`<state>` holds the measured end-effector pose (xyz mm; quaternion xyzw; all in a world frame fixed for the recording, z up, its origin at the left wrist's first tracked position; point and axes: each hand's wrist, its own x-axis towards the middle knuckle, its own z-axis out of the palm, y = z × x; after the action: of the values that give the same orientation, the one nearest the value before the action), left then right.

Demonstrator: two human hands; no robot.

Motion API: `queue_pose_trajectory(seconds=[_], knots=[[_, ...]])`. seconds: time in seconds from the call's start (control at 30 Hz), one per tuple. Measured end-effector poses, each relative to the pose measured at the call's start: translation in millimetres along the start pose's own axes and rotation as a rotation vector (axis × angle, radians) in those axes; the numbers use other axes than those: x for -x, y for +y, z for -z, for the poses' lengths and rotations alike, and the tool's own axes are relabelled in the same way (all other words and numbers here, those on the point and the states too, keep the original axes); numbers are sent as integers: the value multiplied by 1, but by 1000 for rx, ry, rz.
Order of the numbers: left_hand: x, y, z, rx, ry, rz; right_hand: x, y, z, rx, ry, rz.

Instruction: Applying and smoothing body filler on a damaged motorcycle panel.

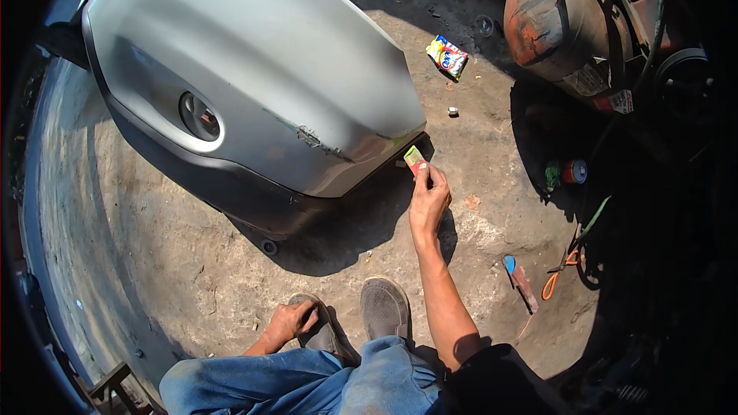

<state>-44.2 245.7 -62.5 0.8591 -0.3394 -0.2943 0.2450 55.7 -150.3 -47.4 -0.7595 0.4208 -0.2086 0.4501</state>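
A silver car bumper (254, 54) with dark lower trim fills the upper left, with a round lamp (200, 115) set in a recess. Scraped paint (309, 136) marks its side near the right corner. Just off that corner, my right hand (430, 198) pinches a small flat green-and-red piece (415, 160) between thumb and fingers; I cannot make out its kind. My left hand (294, 321) hangs low over my left shoe (323, 336), its fingers curled in and nothing visible in them. Its palm side is hidden.
A rusty tank (538, 23) with a gauge and hoses stands at upper right. A colourful packet (447, 57) lies on the sunlit ground, a small white block (453, 111) below it. On the right are a drink can (574, 171), a blue-tipped scraper-like tool (523, 284) and orange-handled scissors (550, 286).
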Motion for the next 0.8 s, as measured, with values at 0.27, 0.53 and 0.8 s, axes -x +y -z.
queue_pose_trajectory(seconds=[0.27,0.53,0.8], knots=[[-2,6,3,52,45,6,-8,-21,-13,-9,-42,9],[-1,2,0,0,37,-11,-8,-21,-19,-59,-64,-60],[-1,-1,-4,22,58,-34,-5,-25,-17,-43,-117,-144]])
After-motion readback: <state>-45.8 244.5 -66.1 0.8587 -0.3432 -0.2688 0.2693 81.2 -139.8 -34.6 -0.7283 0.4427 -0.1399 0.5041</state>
